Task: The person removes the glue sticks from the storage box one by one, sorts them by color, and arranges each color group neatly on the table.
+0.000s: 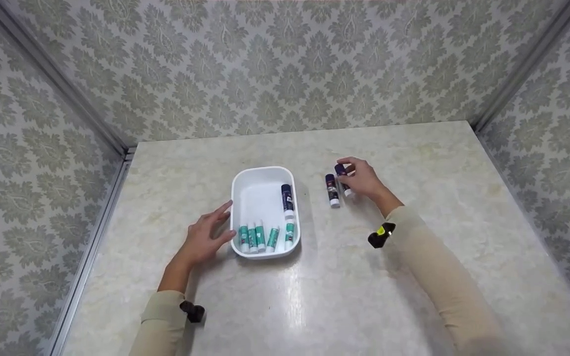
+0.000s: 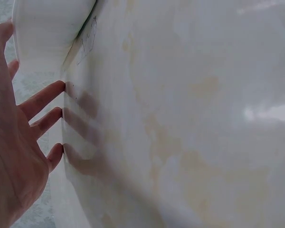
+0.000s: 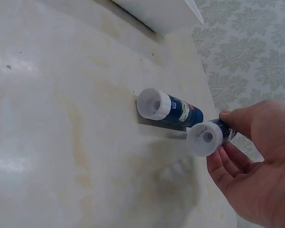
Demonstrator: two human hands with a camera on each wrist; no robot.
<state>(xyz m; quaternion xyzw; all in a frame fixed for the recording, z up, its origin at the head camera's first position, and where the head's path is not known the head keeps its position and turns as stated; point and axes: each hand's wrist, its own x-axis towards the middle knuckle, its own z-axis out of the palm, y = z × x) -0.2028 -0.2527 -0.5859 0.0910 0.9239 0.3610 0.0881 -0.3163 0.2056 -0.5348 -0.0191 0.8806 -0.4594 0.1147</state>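
Note:
My right hand (image 1: 362,179) pinches a dark blue glue stick (image 3: 210,136) with a white base between thumb and fingers. Just left of it, a second dark blue glue stick (image 1: 332,191) lies on the table. My left hand (image 1: 209,234) rests at the left side of a white tub (image 1: 263,170), thumb and fingertips right at its rim, fingers spread. Inside the tub, a blue glue stick (image 1: 287,200) lies along the right wall. Several smaller green glue sticks (image 1: 260,235) are grouped toward its near end.
The marbled table (image 1: 324,296) runs up to a patterned wall (image 1: 285,64) at the back, with similar walls on both sides. A black device (image 1: 382,235) is strapped at the right wrist, another black device (image 1: 193,311) at the left.

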